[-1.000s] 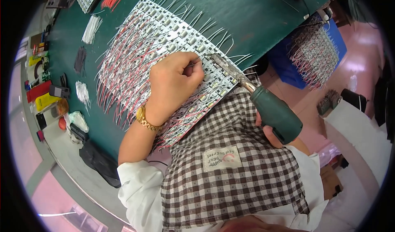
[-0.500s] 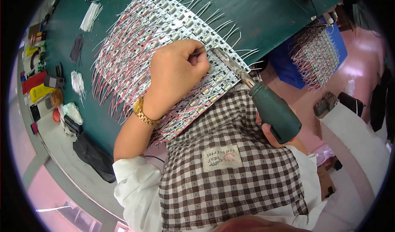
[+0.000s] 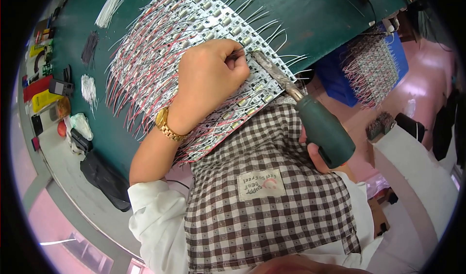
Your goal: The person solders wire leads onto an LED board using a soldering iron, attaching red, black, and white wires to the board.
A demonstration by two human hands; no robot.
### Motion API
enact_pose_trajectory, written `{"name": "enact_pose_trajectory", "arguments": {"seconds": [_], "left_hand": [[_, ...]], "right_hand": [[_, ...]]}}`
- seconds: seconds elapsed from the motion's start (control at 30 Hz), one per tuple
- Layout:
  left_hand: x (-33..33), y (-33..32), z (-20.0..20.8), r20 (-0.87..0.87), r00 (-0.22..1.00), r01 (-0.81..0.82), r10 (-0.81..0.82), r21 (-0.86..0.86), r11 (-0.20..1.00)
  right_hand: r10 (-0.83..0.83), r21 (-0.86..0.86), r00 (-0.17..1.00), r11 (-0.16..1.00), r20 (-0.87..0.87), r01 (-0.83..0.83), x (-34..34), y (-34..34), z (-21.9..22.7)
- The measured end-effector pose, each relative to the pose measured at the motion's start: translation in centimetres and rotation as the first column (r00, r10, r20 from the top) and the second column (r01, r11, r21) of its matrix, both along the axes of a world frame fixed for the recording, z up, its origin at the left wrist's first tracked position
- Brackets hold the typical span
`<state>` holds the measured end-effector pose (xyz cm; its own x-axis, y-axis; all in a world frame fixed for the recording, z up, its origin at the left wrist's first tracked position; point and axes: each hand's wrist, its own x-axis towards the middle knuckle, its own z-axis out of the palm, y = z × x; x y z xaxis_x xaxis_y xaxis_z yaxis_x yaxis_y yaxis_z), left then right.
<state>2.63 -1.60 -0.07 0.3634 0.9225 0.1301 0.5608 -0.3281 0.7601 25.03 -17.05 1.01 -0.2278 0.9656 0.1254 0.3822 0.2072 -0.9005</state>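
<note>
A large white circuit board panel (image 3: 216, 25) lies tilted on the bench, its near corner over my lap. Rows of small parts and many red, white and grey wires cover it. My left hand (image 3: 211, 82) rests over the panel, thumb and fingers pinched on what looks like a thin wire, mostly hidden by the fingers. My right hand (image 3: 319, 158) is closed around the dark green handle of a soldering iron (image 3: 326, 130). The iron's crusted metal tip reaches the panel just beside my left fingertips. The exact contact point is too small to make out.
Bundles of white wires (image 3: 109, 10), dark wires (image 3: 90, 48) and short white wires (image 3: 89, 90) lie left on the green bench (image 3: 310, 19). Below the bench's right edge, a blue bin (image 3: 335, 82) holds another wired panel (image 3: 371, 70). A black bag (image 3: 104, 181) lies at lower left.
The whole view has shifted slightly. The iron's tip and my left fingers are a little higher in the picture, still close together over the panel. Both grips look the same.
</note>
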Motion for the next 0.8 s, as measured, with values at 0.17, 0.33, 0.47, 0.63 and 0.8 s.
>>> {"name": "enact_pose_trajectory", "arguments": {"seconds": [0.17,0.33,0.47,0.63,0.8], "left_hand": [[-0.1,0.2,0.1,0.007,1.0,0.0,0.0,-0.009,1.0],[0.0,0.0,0.2,0.037,0.999,0.008,-0.008,0.008,1.0],[-1.1,0.2,0.5,-0.051,0.99,0.136,-0.135,0.022,0.99],[-3.7,1.5,5.0,-0.079,0.992,-0.104,0.098,-0.08,0.991],[-1.9,-0.3,4.6,0.132,0.99,0.027,-0.043,0.124,0.992]], "right_hand": [[-0.182,-0.275,0.941,0.956,-0.285,0.101,0.6,-1.5,0.8],[-0.193,-0.29,0.951,0.95,-0.24,0.12,0.3,-0.5,1.2],[-0.235,-0.323,0.929,0.936,-0.285,0.138,-0.5,0.3,1.9],[-0.257,-0.361,0.953,0.914,-0.162,0.185,-0.2,-1.0,1.0],[-0.146,-0.284,0.964,0.956,-0.224,0.079,0.7,-0.3,-0.3]]}}
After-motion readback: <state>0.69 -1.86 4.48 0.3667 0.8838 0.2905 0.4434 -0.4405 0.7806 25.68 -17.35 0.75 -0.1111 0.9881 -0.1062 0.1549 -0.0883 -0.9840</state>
